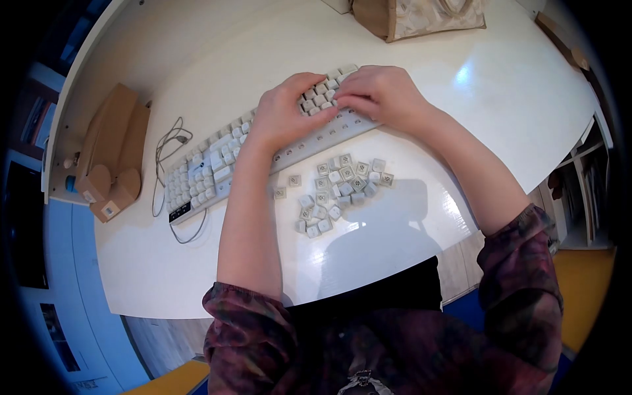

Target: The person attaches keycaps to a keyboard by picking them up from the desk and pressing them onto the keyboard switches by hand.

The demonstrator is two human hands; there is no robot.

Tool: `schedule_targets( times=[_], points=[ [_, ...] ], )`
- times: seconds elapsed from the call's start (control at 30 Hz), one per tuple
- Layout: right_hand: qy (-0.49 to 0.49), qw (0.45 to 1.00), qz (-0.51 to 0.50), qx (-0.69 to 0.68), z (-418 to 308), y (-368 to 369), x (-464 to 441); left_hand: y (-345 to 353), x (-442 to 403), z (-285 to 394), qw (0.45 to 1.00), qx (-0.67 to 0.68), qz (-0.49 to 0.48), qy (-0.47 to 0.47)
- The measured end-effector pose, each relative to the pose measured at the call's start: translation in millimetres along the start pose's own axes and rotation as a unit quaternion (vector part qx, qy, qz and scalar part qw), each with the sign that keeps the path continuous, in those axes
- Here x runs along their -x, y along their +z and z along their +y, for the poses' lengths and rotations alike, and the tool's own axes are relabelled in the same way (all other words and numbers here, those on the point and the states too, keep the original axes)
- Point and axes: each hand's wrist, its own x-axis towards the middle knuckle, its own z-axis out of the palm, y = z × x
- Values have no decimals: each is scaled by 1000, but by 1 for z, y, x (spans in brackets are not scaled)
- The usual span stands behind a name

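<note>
A white keyboard [217,158] lies slantwise on the table, and the keycaps along its near edge are off, baring a row of small switches. My left hand [283,115] rests across its middle, thumb and index finger spread around a group of keys. At the keys toward the far right end, my right hand [385,95] has its thumb and fingers pinched together at a keycap [331,95], partly hidden by the fingertips. Loose keycaps [345,189] lie in a pile in front of the keyboard, some upside down.
Cardboard boxes [115,148] stand at the table's left side, near a grey cable [160,158] with a USB plug. A beige bag [421,20] sits at the back edge. Shelves [582,191] are to the right of the white table [178,276].
</note>
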Motion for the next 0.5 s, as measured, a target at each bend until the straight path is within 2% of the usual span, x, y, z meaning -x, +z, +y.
schedule_targets(
  times=[0.07, 0.17, 0.27, 0.33, 0.43, 0.5],
  points=[
    [74, 984, 7, -162, 9, -1, -1, 0, -2, 5, 1000, -24, 0, 5],
    [36, 976, 157, -150, 25, 21, -3, 2, -7, 11, 997, -72, -10, 14],
    [148, 960, 96, -217, 19, 17, -4, 0, -8, 20, 994, -102, -35, 3],
    [160, 957, 77, -230, 18, 15, -4, -2, -8, 23, 992, -115, -53, -7],
    [162, 953, 73, -245, 21, 16, -3, 3, -8, 19, 989, -127, -18, 70],
    [163, 950, 72, -258, 20, 16, -3, 4, -7, 24, 992, -100, -21, 77]
  ],
)
